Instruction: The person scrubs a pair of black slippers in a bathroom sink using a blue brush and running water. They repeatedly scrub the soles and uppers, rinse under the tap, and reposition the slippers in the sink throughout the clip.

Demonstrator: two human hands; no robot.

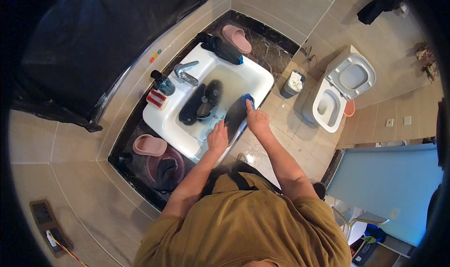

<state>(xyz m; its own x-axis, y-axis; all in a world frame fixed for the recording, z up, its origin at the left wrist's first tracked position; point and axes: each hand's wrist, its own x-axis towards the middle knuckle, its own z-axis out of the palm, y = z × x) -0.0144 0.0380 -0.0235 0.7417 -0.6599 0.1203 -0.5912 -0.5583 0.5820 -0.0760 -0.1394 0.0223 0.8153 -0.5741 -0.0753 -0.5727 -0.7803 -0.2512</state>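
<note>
My right hand [257, 122] grips a blue scrubbing brush [248, 98], index finger stretched along its back. The brush rests against the upper end of a dark, sole-shaped piece of footwear [235, 118], which leans on the near inner side of a white washbasin [162, 123]. My left hand [218, 137] holds the left edge of that piece, fingers close together and thumb hidden. Cloudy water stands in the basin. More dark footwear [212, 92] lies in it, with some suds nearby.
Behind the basin are a chrome faucet [186, 72], a bottle [164, 83] and a red-and-white brush [157, 98]. A dark plastic bag [225, 50] drapes the far rim. Pink slippers [237, 39] and a tub [181, 168] flank it. A bin [292, 85] and toilet [330, 105] stand right.
</note>
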